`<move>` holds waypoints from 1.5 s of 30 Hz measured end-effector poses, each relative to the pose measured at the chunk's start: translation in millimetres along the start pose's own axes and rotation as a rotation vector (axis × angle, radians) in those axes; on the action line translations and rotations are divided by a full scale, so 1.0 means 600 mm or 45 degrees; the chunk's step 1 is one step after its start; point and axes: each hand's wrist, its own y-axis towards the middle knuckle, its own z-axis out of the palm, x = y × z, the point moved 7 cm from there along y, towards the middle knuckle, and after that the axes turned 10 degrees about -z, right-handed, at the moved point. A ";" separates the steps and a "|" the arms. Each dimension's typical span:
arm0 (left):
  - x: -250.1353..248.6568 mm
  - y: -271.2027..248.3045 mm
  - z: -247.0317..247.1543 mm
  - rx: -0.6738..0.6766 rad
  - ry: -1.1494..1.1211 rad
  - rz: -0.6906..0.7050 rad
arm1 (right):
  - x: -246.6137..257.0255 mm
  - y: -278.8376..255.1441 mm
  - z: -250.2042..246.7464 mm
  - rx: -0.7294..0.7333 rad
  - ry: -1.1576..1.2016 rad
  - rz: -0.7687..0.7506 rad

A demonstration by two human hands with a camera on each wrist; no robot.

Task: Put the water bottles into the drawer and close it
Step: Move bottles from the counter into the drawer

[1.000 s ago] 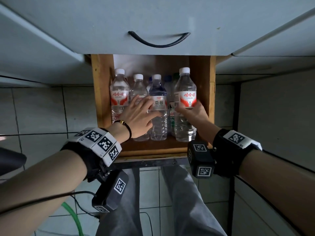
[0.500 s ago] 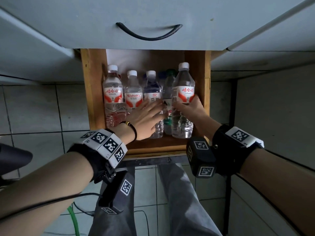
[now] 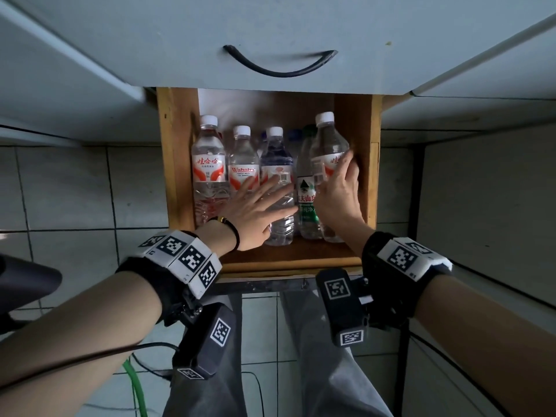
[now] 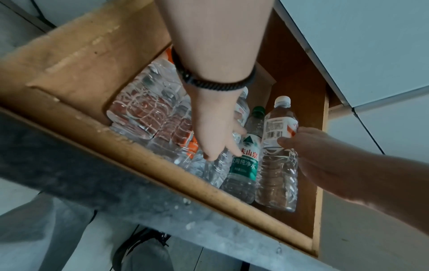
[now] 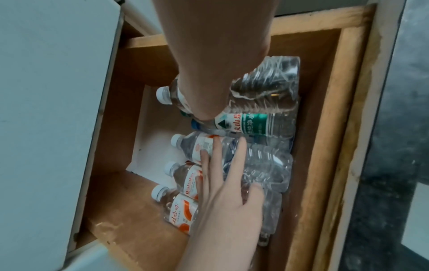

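Several clear water bottles lie side by side in the open wooden drawer (image 3: 174, 176), caps toward its grey front panel with a curved black handle (image 3: 279, 67). My left hand (image 3: 258, 206) lies flat with spread fingers across the middle bottles (image 3: 276, 164), also seen as the left hand (image 5: 225, 183) in the right wrist view. My right hand (image 3: 338, 191) holds the rightmost red-label bottle (image 3: 326, 139) beside the drawer's right wall; thumb and fingers of the right hand (image 4: 308, 146) sit on either side of that bottle (image 4: 276, 165). A green-label bottle (image 4: 246, 159) lies between the hands.
A dark stone edge (image 3: 264, 284) runs along the drawer's near side. Grey cabinet panels (image 3: 481, 85) flank the drawer. Below are tiled floor, my grey trouser legs (image 3: 325, 371), a green hose (image 3: 135, 386) and a black cable (image 3: 120, 352).
My right hand has slid up the rightmost bottle onto its label. The green-label bottle shows more between the hands. My left hand stays flat on the middle bottles.
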 end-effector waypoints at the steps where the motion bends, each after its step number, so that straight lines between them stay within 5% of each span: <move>1: 0.002 -0.005 0.001 0.006 0.002 -0.009 | 0.004 0.000 -0.001 -0.013 -0.027 -0.008; 15: 0.027 -0.031 0.016 0.129 -0.300 -0.138 | 0.017 -0.015 -0.040 0.061 -0.155 -0.068; 26: 0.036 -0.043 -0.007 0.112 -0.412 -0.238 | -0.012 -0.021 -0.008 0.290 0.084 0.006; 36: 0.028 -0.045 -0.019 0.035 -0.574 -0.300 | -0.016 -0.013 -0.032 -0.098 0.491 0.071; 42: 0.025 -0.030 -0.061 -0.125 -0.890 -0.410 | -0.007 -0.014 -0.034 0.016 0.306 0.064; 45: 0.013 -0.016 -0.077 -0.054 -1.160 -0.419 | 0.005 -0.018 -0.033 0.073 0.362 -0.005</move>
